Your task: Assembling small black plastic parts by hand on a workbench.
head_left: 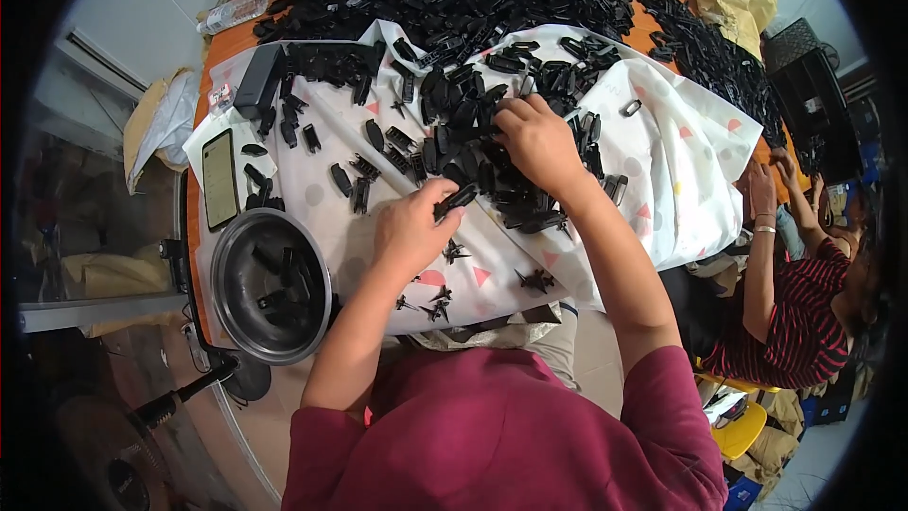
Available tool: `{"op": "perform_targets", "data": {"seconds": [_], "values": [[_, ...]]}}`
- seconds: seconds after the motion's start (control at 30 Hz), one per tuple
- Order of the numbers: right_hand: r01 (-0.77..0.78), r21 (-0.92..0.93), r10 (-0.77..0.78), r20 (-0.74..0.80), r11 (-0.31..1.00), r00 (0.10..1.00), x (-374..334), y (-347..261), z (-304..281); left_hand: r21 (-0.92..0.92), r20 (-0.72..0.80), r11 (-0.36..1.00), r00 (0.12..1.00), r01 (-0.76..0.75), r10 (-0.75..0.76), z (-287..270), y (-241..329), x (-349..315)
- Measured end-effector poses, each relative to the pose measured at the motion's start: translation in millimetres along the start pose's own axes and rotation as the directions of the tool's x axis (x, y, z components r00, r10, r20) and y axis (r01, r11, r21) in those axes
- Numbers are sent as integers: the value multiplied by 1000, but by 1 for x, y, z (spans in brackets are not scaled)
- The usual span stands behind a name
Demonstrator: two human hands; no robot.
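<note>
My left hand [416, 225] is closed on a long black plastic piece [457, 201], pinched between thumb and fingers above the patterned white cloth [326, 199]. Farther up and to the right, my right hand [541, 144] reaches into a heap of similar black plastic pieces [463, 99]. Its fingers are curled, and the hand itself hides most of what they grip. Loose pieces, some with comb-like ribs, lie left of the heap. Small spiky black parts [536, 280] are scattered on the cloth nearer to me.
A metal bowl [219, 308] with a few black pieces stands at the left table edge, near a phone [220, 180] and a dark box [259, 81]. A large mass of black pieces [454, 0] covers the far side. At right sits another person [794, 312], hands at the table.
</note>
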State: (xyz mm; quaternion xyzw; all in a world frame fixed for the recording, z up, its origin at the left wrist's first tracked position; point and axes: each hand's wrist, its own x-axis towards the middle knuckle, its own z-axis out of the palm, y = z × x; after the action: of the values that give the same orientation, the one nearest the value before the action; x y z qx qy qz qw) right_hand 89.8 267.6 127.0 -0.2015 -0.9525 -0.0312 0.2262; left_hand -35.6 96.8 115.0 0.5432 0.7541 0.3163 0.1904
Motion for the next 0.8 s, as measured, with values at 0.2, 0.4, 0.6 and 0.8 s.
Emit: {"op": "perform_targets", "data": {"seconds": [0.2,0.4,0.6,0.8], "values": [[-359,861,474,500,-360,725,-8,-72,-38,-897,278,314,950,310,-144,-5,-7,2],[-180,629,415,675,-757,610,-26,-94,-46,-918,-15,396,999,4,-45,-10,12,-15],[-362,746,343,605,-559,718,-41,-87,-60,-595,-248,749,953,-291,174,-27,15,-20],[-481,724,332,669,-494,665,-46,-86,-72,-404,-287,820,907,-405,307,-41,22,-25]]}}
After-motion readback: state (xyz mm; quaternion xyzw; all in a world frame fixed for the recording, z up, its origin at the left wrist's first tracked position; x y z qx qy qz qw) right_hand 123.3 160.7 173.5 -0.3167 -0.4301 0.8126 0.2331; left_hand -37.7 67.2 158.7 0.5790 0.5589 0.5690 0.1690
